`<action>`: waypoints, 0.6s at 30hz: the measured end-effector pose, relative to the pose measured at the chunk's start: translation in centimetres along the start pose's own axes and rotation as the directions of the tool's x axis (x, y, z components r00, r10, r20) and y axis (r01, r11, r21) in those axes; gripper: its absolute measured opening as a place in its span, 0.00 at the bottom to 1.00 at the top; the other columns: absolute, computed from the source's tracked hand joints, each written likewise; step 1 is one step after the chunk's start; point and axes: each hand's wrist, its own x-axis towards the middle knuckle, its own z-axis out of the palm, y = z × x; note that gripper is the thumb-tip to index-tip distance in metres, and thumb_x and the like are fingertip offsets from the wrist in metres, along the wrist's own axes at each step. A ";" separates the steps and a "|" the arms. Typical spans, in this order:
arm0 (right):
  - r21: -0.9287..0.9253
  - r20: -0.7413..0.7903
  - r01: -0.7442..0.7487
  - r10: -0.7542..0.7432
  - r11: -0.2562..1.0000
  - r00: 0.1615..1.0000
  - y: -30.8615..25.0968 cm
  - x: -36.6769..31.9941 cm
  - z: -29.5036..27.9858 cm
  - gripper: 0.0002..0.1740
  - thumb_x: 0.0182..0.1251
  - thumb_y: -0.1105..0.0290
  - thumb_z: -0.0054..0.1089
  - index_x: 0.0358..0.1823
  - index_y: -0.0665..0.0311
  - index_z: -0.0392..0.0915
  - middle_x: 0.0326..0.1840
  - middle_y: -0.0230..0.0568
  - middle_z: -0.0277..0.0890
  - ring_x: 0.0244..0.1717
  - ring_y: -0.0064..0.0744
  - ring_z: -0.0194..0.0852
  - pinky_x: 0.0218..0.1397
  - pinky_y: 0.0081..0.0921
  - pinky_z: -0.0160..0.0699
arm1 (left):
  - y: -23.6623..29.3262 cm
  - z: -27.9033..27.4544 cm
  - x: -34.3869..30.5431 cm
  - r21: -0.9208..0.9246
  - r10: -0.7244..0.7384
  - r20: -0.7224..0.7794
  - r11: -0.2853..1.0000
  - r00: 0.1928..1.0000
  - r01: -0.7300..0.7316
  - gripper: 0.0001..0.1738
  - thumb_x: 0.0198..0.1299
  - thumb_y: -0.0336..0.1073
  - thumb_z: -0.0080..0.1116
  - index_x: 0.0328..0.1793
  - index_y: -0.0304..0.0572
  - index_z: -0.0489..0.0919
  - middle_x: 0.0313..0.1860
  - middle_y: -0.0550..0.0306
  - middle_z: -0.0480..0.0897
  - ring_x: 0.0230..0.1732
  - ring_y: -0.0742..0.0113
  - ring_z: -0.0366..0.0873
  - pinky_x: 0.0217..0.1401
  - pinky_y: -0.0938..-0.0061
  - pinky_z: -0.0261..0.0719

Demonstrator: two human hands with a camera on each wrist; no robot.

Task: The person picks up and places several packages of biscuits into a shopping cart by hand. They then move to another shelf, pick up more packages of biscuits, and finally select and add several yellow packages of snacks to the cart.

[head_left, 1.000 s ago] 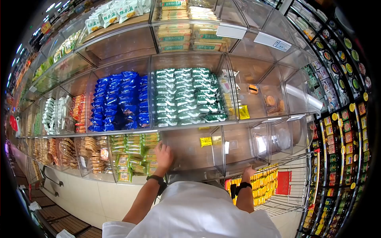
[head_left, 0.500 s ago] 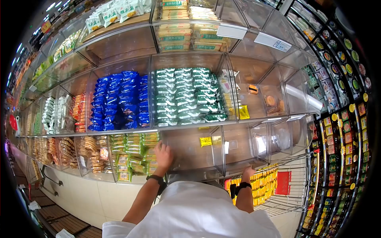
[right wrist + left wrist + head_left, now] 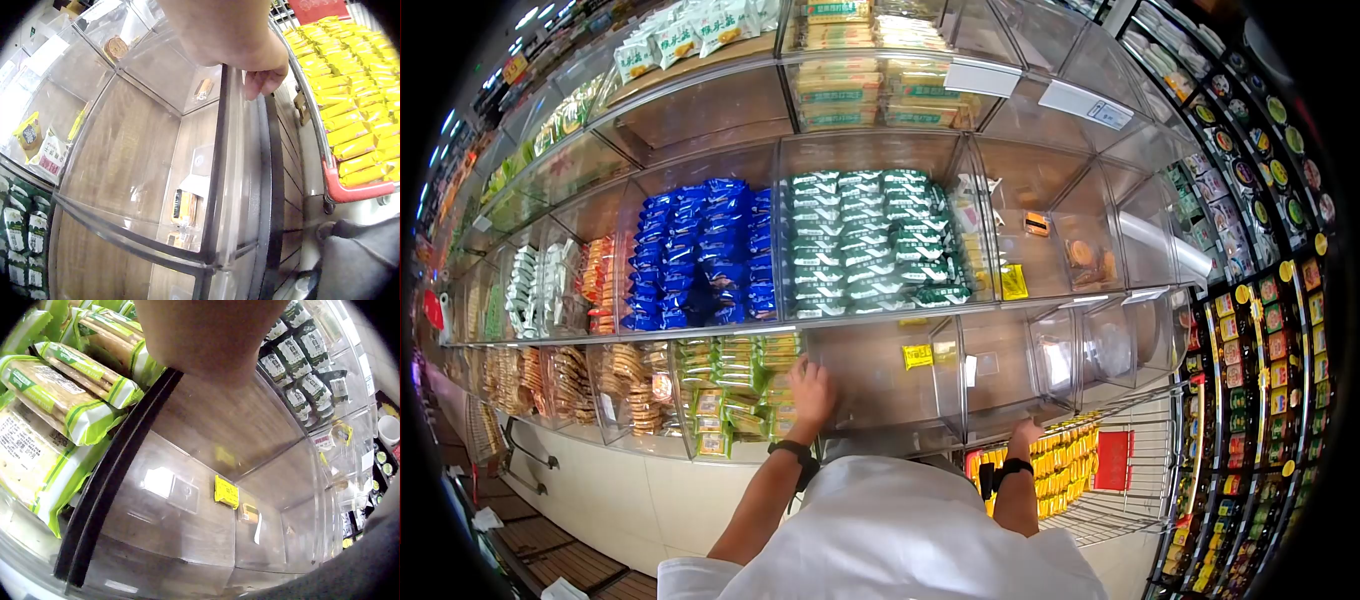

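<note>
The left hand (image 3: 812,398) grips the black-edged divider (image 3: 115,478) between green-and-clear cracker packs (image 3: 59,390) and a wood-backed clear bin. The left wrist view shows part of that hand (image 3: 209,337), its fingertips hidden. Over the bin's front edge (image 3: 220,150) curl the fingers of the right hand (image 3: 234,44), seen from above in the head view as the right hand (image 3: 1027,436). Between the hands, a small yellow packet (image 3: 917,356) lies in the bin.
Blue packets (image 3: 700,255) and dark green packets (image 3: 870,240) fill bins one tier up. Stacked cookies (image 3: 640,385) stand at lower left. A wire cart (image 3: 1150,440) with rows of yellow packets (image 3: 350,94) is beside the right arm. Tall shelves (image 3: 1260,300) line the right.
</note>
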 end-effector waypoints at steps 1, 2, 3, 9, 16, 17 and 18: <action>-0.016 0.011 0.015 -0.015 1.000 1.000 -0.2 -0.3 -0.1 0.18 0.51 0.80 0.50 0.44 0.71 0.57 0.39 0.59 0.70 0.34 0.46 0.73 0.33 0.39 0.76 | 0.0 -0.1 0.0 -0.003 0.000 -0.002 1.000 1.000 0.000 0.08 0.39 0.30 0.54 0.29 0.40 0.71 0.36 0.50 0.69 0.54 0.47 0.62 0.48 0.51 0.60; -0.032 0.023 0.030 -0.029 0.999 0.999 -0.3 -0.6 -0.1 0.17 0.52 0.80 0.49 0.44 0.72 0.57 0.40 0.58 0.70 0.35 0.46 0.73 0.34 0.39 0.76 | 0.1 -0.1 0.1 -0.002 0.000 -0.004 1.000 1.000 0.000 0.08 0.39 0.30 0.54 0.29 0.40 0.71 0.36 0.50 0.69 0.54 0.47 0.62 0.47 0.51 0.60; -0.048 0.035 0.045 -0.044 0.998 0.998 -0.4 -0.9 -0.2 0.16 0.53 0.79 0.48 0.44 0.72 0.58 0.40 0.57 0.70 0.35 0.46 0.73 0.34 0.39 0.76 | 0.1 -0.1 0.1 -0.001 0.000 -0.007 1.000 1.000 0.000 0.08 0.39 0.30 0.54 0.28 0.40 0.71 0.36 0.50 0.69 0.54 0.47 0.62 0.47 0.51 0.60; -0.220 -0.057 0.069 -0.084 0.973 0.995 -0.3 -0.4 -0.2 0.18 0.47 0.71 0.55 0.38 0.77 0.68 0.37 0.61 0.73 0.40 0.54 0.73 0.41 0.38 0.70 | 0.0 0.0 0.0 0.009 0.004 -0.013 1.000 1.000 -0.003 0.07 0.39 0.31 0.53 0.28 0.41 0.71 0.35 0.51 0.70 0.54 0.47 0.63 0.47 0.52 0.60; -0.110 0.004 0.010 -0.009 0.994 1.000 -1.8 -2.2 -0.8 0.21 0.54 0.76 0.54 0.46 0.74 0.56 0.39 0.62 0.70 0.40 0.51 0.74 0.38 0.41 0.74 | 0.0 -0.1 0.0 0.012 -0.006 0.010 1.000 1.000 0.006 0.06 0.41 0.31 0.53 0.28 0.41 0.71 0.35 0.51 0.70 0.53 0.47 0.63 0.47 0.52 0.61; -0.098 0.001 0.005 -0.005 0.995 1.000 -2.4 -2.7 -1.0 0.21 0.55 0.76 0.54 0.46 0.74 0.56 0.39 0.62 0.70 0.39 0.51 0.74 0.38 0.41 0.73 | -0.1 0.1 0.0 0.013 -0.005 0.003 1.000 1.000 0.005 0.06 0.41 0.31 0.53 0.28 0.40 0.71 0.35 0.51 0.70 0.53 0.47 0.63 0.47 0.52 0.61; -0.086 -0.002 0.000 0.000 0.996 1.000 -2.8 -3.1 -1.1 0.21 0.55 0.75 0.54 0.46 0.74 0.56 0.40 0.62 0.70 0.39 0.51 0.74 0.38 0.41 0.73 | -0.2 0.2 -0.1 0.013 -0.003 -0.003 1.000 1.000 0.003 0.06 0.41 0.30 0.53 0.28 0.40 0.72 0.35 0.51 0.70 0.53 0.47 0.63 0.47 0.52 0.61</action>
